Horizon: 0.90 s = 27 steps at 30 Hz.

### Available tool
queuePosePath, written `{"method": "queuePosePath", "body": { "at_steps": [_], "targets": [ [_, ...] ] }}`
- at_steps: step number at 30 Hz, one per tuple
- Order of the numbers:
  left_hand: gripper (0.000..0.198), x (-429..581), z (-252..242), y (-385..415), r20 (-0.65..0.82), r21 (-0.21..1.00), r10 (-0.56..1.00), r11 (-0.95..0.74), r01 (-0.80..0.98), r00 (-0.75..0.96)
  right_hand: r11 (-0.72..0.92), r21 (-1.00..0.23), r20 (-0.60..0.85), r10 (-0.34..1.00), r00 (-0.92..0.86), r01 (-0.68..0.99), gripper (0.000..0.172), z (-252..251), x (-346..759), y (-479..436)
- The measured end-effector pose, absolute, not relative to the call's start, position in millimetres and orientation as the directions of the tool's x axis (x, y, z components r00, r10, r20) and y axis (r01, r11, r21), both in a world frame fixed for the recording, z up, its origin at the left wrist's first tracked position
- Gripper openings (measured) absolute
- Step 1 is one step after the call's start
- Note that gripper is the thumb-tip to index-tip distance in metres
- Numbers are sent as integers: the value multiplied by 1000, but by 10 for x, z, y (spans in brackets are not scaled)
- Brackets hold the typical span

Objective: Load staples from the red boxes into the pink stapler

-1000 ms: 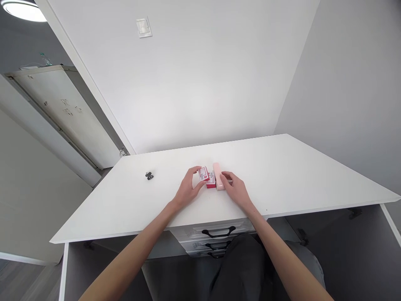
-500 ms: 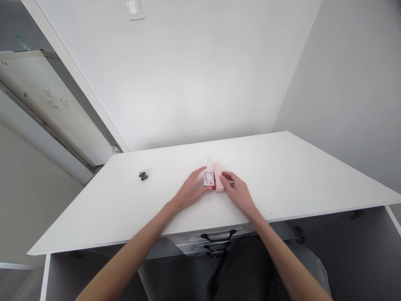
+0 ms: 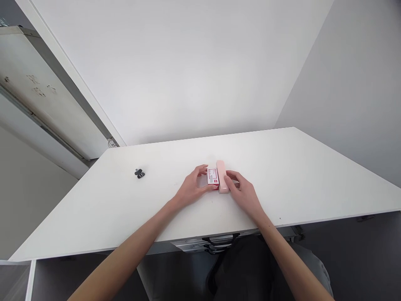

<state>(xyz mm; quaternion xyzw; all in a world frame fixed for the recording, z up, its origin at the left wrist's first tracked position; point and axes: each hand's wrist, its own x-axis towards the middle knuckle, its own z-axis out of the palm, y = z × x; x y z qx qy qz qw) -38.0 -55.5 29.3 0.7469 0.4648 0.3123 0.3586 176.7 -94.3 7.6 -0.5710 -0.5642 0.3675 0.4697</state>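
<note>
The pink stapler-like object [image 3: 222,177] looks to be smooth, hard plastic with a glossy highlight at its near end, and the red-and-white box [image 3: 212,176] has the look of printed card. The tabletop [image 3: 269,167] is smooth and white with a soft, low sheen — like coated board — while the wall [image 3: 194,62] looks evenly painted and matt. Dull, dark cloth makes up the trousers [image 3: 247,271]; the cabinet [image 3: 56,96] has a pale, scuffed finish.
</note>
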Motion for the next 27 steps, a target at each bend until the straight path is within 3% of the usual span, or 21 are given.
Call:
{"method": "queuePosePath", "body": {
  "at_steps": [10,14,17,19,22,27],
  "targets": [
    [82,-362,285,-583,149,797,903,-350,492,403,87,-950,122,987,101,301,49,61,1780,-931],
    [95,-426,225,-592,278,736,871,-464,493,405,96,-945,134,986,102,313,49,48,1790,-937],
    [79,-688,202,-570,421,608,846,-532,590,328,88,-948,127,986,108,306,49,44,1795,-947],
    [61,-988,214,-564,502,481,835,-486,730,225,86,-951,123,986,109,299,49,47,1797,-953],
    [55,-1526,271,-614,566,295,818,-321,900,107,89,-956,122,987,103,279,48,57,1798,-963],
    [54,-2119,355,-829,537,182,844,-103,978,-11,93,-958,125,987,101,270,48,65,1800,-973]
  ]
}}
